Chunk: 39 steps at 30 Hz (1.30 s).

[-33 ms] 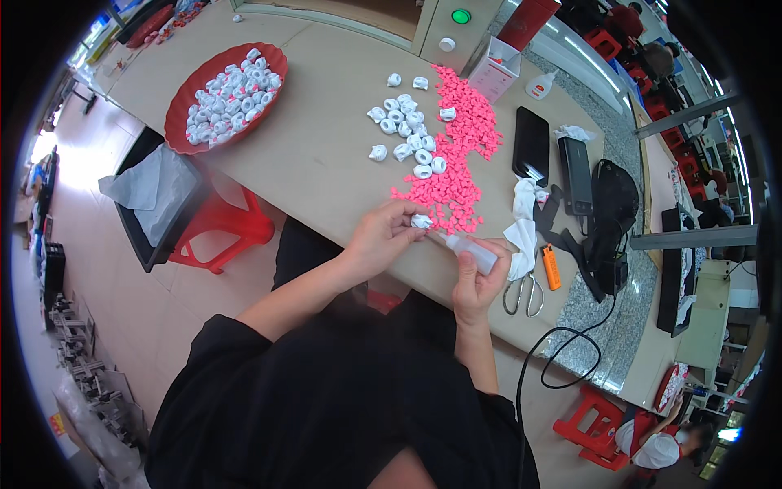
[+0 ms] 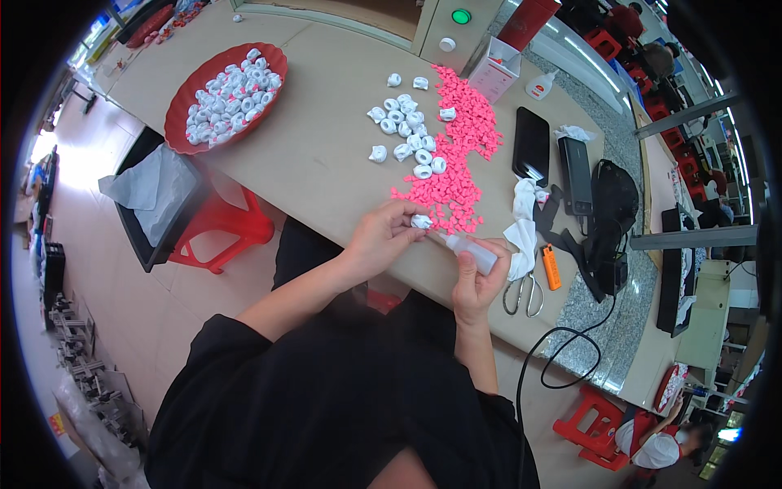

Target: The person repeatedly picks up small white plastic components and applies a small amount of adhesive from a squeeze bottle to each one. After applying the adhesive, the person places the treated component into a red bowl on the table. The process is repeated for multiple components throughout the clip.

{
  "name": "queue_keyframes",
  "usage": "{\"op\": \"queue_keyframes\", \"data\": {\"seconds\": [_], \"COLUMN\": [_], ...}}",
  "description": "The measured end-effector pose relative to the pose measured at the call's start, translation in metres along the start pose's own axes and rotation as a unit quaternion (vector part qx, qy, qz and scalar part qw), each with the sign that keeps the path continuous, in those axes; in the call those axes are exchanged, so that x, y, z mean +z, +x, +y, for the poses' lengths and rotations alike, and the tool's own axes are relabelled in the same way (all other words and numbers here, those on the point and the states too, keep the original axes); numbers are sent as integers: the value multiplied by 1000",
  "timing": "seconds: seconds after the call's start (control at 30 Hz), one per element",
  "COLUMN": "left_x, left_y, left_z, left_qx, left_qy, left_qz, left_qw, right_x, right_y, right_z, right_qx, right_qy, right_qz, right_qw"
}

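Observation:
My left hand [image 2: 381, 240] pinches a small white ring-like piece [image 2: 421, 221] between thumb and fingers over the table's near edge. My right hand [image 2: 481, 292] is wrapped round a translucent squeeze bottle [image 2: 476, 254], tilted with its thin nozzle pointing at that piece. Whether the tip touches it I cannot tell. Just beyond both hands spreads a heap of small pink pieces [image 2: 446, 190]. Several more white ring-like pieces [image 2: 405, 118] lie to the left of the heap and partly on it.
At the far left of the table [image 2: 326, 106] stands a red bowl [image 2: 277, 69] full of white pieces. To the right lie a black phone [image 2: 532, 140], scissors [image 2: 524, 295], an orange lighter [image 2: 551, 267] and a black cable [image 2: 562, 330]. A tray [image 2: 155, 248] rests on a red stool [image 2: 244, 232].

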<state>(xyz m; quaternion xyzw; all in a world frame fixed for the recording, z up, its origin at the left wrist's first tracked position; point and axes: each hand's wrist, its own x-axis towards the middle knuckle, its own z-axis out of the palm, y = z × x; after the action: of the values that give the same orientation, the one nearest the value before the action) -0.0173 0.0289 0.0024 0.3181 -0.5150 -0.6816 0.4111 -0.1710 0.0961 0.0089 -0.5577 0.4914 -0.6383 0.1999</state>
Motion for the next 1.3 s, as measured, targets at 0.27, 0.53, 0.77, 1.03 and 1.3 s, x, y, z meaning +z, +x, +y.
{"op": "queue_keyframes", "data": {"seconds": [0.27,0.53,0.77,1.03,1.3], "left_x": [-1,-1,-3,-2,-3], "left_y": [0,0,1,0,1], "left_z": [-2,-3,-3,1,-1], "left_qx": [-4,-4,-20,-27,-29], "left_qy": [2,-1,-8,-13,0], "left_qz": [5,0,-9,-1,6], "left_qw": [1000,1000,1000,1000,1000], "right_x": [1,3,3,4,2], "right_y": [-1,0,1,2,2], "right_z": [2,2,6,3,5], "right_qx": [7,-14,-58,-109,-102], "right_qy": [9,-9,-57,-114,-108], "right_qz": [-12,-11,-11,-13,-5], "right_qw": [1000,1000,997,987,989]}}
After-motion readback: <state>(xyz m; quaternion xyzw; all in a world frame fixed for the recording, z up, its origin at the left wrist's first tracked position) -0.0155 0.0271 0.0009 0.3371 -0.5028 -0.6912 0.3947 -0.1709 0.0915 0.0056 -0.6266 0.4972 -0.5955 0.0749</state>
